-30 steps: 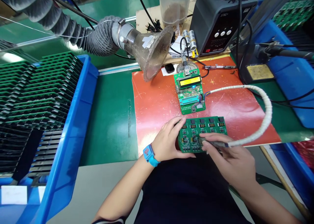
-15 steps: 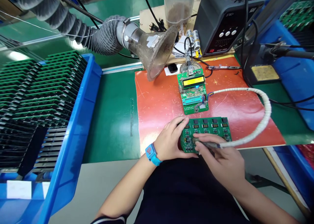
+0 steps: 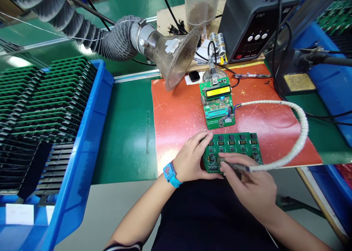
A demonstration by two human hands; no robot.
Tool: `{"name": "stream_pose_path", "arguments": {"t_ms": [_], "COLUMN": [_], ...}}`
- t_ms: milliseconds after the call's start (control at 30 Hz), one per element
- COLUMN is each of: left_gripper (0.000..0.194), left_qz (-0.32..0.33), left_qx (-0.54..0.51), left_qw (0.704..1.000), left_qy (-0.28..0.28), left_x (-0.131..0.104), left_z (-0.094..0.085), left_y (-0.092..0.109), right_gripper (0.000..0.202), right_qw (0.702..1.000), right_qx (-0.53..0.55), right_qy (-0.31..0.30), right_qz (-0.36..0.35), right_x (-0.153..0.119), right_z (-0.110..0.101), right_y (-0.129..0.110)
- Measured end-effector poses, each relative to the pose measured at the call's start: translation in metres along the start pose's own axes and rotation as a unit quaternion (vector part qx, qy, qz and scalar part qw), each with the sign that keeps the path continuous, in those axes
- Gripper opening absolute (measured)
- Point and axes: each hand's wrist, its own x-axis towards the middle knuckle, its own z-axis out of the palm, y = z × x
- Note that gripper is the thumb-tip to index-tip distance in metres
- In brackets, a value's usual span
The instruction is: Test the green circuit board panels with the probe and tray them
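Observation:
A green circuit board panel (image 3: 236, 148) with a row of two-digit displays lies at the front edge of the red mat, seemingly stacked on others. My left hand (image 3: 192, 155) grips its left end, thumb along the near edge and fingers over the far corner. Pinched in my right hand (image 3: 253, 181) is a probe (image 3: 238, 166) on a white-wrapped cable (image 3: 301, 133); its tip meets the panel's left part, but my fingers hide the contact. The cable runs to a green programmer board (image 3: 217, 102) with a lit yellow screen and a teal socket.
On the left stands a blue bin (image 3: 90, 108) with rows of circuit boards. A fume extractor hood (image 3: 181, 60) hangs over the red mat (image 3: 176, 111). Behind are a soldering station (image 3: 255, 27) and a clear plastic container (image 3: 202, 9); another blue bin (image 3: 330, 71) stands at right.
The view has shifted very slightly. Both hands, the probe and the panel keep nearly the same positions relative to one another.

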Motion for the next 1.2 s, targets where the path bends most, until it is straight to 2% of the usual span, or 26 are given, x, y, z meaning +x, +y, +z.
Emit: {"name": "stream_pose_path", "arguments": {"t_ms": [233, 533, 967, 1200], "left_gripper": [0.110, 0.107, 0.113, 0.108], "left_qz": [-0.011, -0.017, -0.015, -0.019], "left_qx": [0.002, 0.010, 0.014, 0.008], "left_qw": [1.000, 1.000, 1.000, 1.000], "left_qy": [-0.014, -0.021, -0.010, -0.018], "left_x": [0.0000, -0.0010, -0.0009, -0.0004], "left_z": [-0.0016, -0.0014, -0.0013, -0.0016], "left_y": [0.0015, 0.0028, 0.0030, 0.0033], "right_gripper": [0.015, 0.013, 0.017, 0.015], "right_qw": [1.000, 0.999, 1.000, 1.000], "right_qx": [-0.015, -0.037, -0.009, -0.009], "right_qy": [-0.017, 0.026, 0.001, 0.004], "right_qz": [-0.007, -0.021, -0.028, -0.025], "right_x": [0.0056, 0.0073, 0.0065, 0.0074], "right_z": [-0.0006, 0.0070, 0.0036, 0.0028], "right_y": [-0.0035, -0.0054, -0.0023, -0.0032]}}
